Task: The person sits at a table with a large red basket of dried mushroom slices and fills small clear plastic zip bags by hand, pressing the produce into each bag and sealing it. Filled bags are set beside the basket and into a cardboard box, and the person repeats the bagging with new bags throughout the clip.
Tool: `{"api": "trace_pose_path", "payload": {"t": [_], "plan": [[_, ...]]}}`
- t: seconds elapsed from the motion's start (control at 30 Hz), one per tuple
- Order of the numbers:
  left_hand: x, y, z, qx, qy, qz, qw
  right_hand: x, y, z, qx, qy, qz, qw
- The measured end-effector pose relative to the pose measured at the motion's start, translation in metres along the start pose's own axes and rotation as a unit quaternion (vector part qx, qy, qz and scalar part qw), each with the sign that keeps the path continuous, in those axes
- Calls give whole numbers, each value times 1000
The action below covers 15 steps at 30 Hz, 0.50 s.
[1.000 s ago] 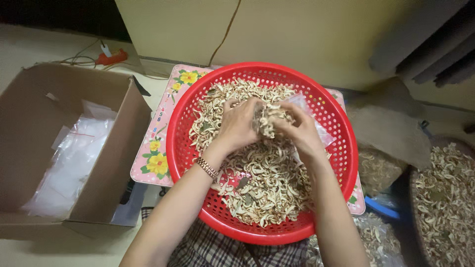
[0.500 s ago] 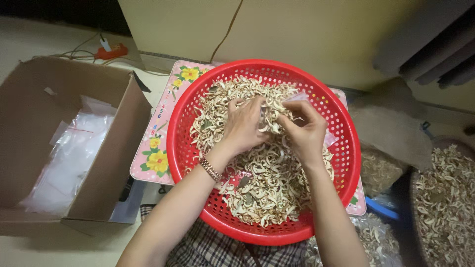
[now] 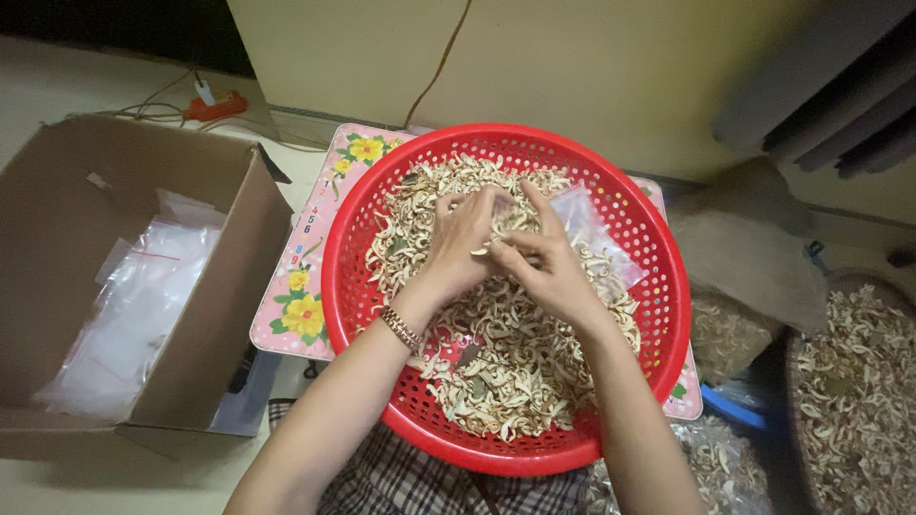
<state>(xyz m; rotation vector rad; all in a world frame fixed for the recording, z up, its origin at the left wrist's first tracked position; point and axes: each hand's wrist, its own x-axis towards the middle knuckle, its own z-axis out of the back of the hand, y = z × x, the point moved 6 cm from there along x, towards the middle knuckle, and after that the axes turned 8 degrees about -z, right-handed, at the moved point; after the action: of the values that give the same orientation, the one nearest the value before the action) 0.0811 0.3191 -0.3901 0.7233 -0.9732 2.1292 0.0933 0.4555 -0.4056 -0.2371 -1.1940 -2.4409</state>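
Observation:
A round red perforated basket (image 3: 361, 205) rests on my lap, heaped with pale dried curled slices (image 3: 496, 372). Both hands meet over the upper middle of the heap. My left hand (image 3: 462, 244), with a bracelet at the wrist, is closed around a handful of slices. My right hand (image 3: 546, 271) pinches the mouth of a small clear plastic bag (image 3: 593, 227), which lies on the slices just behind the fingers. The fingertips of both hands touch at the bag's opening. What is inside the bag is hard to make out.
An open cardboard box (image 3: 224, 315) holding clear plastic bags (image 3: 143, 300) stands at the left. A pink flowered board (image 3: 303, 277) lies under the basket. An orange tool (image 3: 216, 104) with a cord is on the floor behind. More dried slices fill a basket (image 3: 859, 391) and a sack (image 3: 725, 334) at the right.
My hands have shifted a little and closed in together at the bag's mouth, the left hand bringing slices up to it. The basket has stayed put.

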Motion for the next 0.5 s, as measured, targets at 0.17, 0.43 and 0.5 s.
{"api": "trace_pose_path", "payload": {"t": [0.17, 0.43, 0.5], "plan": [[2, 1, -2, -5, 20, -5, 1000, 1, -8, -11, 140, 58, -60, 987], [-6, 38, -5, -177, 79, 243, 950, -3, -25, 28, 95, -19, -200, 975], [0, 34, 6, -182, 23, 159, 970, -4, -18, 7, -99, 84, -155, 979]]}}
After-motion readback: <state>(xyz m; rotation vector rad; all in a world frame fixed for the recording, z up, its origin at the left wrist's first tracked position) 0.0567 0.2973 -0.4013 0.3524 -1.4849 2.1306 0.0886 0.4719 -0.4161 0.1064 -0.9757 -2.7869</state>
